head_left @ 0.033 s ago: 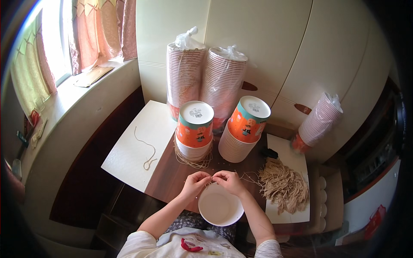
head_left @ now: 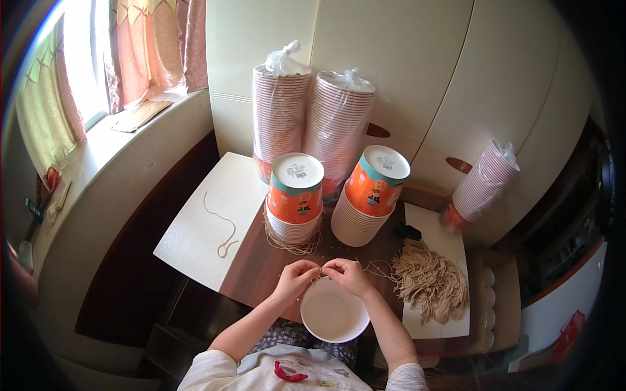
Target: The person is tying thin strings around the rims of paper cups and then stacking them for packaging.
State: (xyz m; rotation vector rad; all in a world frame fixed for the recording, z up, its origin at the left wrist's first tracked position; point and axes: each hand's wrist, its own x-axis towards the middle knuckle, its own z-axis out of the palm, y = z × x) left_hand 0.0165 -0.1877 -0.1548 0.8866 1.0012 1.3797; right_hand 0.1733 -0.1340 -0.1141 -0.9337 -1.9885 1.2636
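Observation:
My left hand (head_left: pixel 297 279) and my right hand (head_left: pixel 347 275) meet fingertip to fingertip at the far rim of a white paper bucket (head_left: pixel 334 313). Both are closed in a pinch on a thin tan string (head_left: pixel 316 281), most of it hidden by the fingers. The bucket rests near my lap at the table's front edge, its open mouth facing up and its inside plain white. To the right of my right hand, loose strands trail toward a heap of tan strings (head_left: pixel 430 280) lying on a white board.
Two upside-down stacks of orange and teal paper buckets (head_left: pixel 295 195) (head_left: pixel 372 189) stand beyond my hands, the left one ringed by string. Tall bagged stacks (head_left: pixel 282 111) rise behind. One string (head_left: pixel 228 228) lies on the left white board (head_left: pixel 195 241). An open carton (head_left: pixel 505 300) sits at right.

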